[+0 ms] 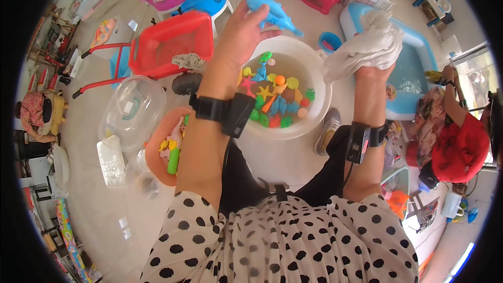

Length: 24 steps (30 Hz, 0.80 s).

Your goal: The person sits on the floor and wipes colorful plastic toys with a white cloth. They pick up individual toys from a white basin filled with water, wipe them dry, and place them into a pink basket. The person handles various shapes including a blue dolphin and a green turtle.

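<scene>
Above the far rim of a round white basin (327,98), my left hand (240,35) grips a blue plastic toy dolphin (273,11). A bunched white cloth (369,45) is in my right hand (375,71), raised to the right of the basin; the cloth hides most of the fingers. Cloudy water fills the basin below. Small plastic toys float or lie in it, among them a yellow starfish (265,93), a pink starfish (247,85), an orange ball (280,79) and several green pieces.
On the left stand a red toy wheelbarrow (157,51), a clear plastic lid (131,114) and an orange tub (155,157) with toys. A blue inflatable pool (426,53) with water lies right, near a person in red (459,149). Beyond the basin is a blue bucket (334,39).
</scene>
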Motion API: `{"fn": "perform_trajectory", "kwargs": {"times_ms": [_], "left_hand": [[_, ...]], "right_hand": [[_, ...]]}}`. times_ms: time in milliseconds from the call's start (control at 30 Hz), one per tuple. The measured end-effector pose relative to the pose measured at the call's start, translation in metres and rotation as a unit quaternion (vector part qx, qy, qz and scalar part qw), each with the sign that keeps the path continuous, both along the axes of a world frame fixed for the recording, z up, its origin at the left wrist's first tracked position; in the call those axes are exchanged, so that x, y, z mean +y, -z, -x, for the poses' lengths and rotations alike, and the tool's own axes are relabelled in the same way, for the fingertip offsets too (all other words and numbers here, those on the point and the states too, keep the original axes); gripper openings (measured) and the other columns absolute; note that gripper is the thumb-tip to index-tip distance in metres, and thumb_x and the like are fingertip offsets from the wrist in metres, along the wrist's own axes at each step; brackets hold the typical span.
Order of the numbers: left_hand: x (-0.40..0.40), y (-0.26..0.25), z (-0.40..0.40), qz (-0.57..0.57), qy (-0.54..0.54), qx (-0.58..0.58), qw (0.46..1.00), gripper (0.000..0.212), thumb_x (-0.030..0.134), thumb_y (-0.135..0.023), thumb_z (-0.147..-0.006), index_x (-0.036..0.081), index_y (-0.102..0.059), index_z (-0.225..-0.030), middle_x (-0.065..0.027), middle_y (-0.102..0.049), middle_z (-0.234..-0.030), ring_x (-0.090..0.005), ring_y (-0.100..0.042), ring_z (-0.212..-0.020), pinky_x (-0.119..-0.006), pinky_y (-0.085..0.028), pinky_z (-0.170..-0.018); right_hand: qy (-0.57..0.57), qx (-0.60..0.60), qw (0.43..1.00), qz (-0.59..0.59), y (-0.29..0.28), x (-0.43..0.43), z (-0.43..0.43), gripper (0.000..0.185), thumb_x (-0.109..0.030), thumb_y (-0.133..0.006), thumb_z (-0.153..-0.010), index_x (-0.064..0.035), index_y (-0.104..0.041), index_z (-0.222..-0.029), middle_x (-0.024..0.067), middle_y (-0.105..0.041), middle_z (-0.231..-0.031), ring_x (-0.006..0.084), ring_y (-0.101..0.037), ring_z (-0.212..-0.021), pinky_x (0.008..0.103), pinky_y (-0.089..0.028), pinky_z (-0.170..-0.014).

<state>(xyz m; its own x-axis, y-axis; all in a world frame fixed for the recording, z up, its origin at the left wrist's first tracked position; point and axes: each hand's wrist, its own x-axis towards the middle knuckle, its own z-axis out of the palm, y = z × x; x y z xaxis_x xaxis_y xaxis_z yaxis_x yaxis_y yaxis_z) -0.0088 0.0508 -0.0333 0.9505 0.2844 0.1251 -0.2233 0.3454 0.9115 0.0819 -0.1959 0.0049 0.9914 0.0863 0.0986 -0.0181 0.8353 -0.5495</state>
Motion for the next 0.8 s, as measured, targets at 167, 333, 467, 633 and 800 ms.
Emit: {"fn": "perform_trajectory", "kwargs": {"times_ms": [167,333,467,633,800], "left_hand": [[-0.003,0.004,0.005,-0.314,-0.085,0.037,0.945,0.042,0.014,-0.068,-0.087,0.005,-0.053,-0.125,-0.0102,-0.064,-0.11,-0.0208,-0.064,-0.099,-0.037,-0.054,-0.086],[0.014,0.007,0.001,-0.44,-0.089,0.057,0.892,0.049,0.02,-0.069,-0.087,0.005,-0.051,-0.13,-0.0094,-0.065,-0.112,-0.0209,-0.064,-0.101,-0.038,-0.053,-0.088],[-0.004,-0.007,0.005,0.032,0.09,-0.042,0.995,0.052,0.022,-0.072,-0.084,0.003,-0.054,-0.129,-0.0099,-0.066,-0.109,-0.0209,-0.064,-0.1,-0.034,-0.052,-0.085],[0.002,0.0,0.006,-0.397,-0.022,0.142,0.906,0.048,0.019,-0.069,-0.088,0.005,-0.052,-0.131,-0.0156,-0.064,-0.115,-0.0281,-0.065,-0.099,-0.041,-0.053,-0.087],[-0.001,-0.006,0.005,0.011,-0.002,0.042,0.999,0.035,0.029,-0.065,-0.092,0.008,-0.055,-0.118,-0.0119,-0.064,-0.102,-0.0292,-0.066,-0.093,-0.045,-0.054,-0.084]], "right_hand": [[0.025,-0.03,0.997,0.073,0.013,-0.006,-0.013,0.046,-0.044,-0.033,-0.099,-0.0173,-0.043,-0.135,0.0031,-0.049,-0.136,0.0229,-0.045,-0.125,0.0416,-0.038,-0.104],[0.016,-0.012,1.0,0.011,0.016,-0.007,-0.017,0.046,-0.043,-0.033,-0.099,-0.0157,-0.042,-0.135,0.0066,-0.051,-0.133,0.0281,-0.047,-0.121,0.0508,-0.041,-0.098],[0.019,-0.035,0.998,0.058,0.026,-0.015,-0.02,0.044,-0.04,-0.034,-0.1,-0.0153,-0.044,-0.134,0.0085,-0.052,-0.131,0.0314,-0.052,-0.113,0.0516,-0.047,-0.089],[-0.008,0.007,0.999,0.032,0.015,-0.005,-0.011,0.045,-0.042,-0.032,-0.099,-0.0167,-0.044,-0.135,0.0096,-0.052,-0.131,0.0344,-0.055,-0.107,0.0537,-0.048,-0.084],[0.035,0.017,0.998,0.056,0.006,0.003,-0.003,0.05,-0.043,-0.028,-0.098,-0.0186,-0.039,-0.141,0.01,-0.047,-0.141,0.0376,-0.053,-0.113,0.0572,-0.046,-0.09]]}}
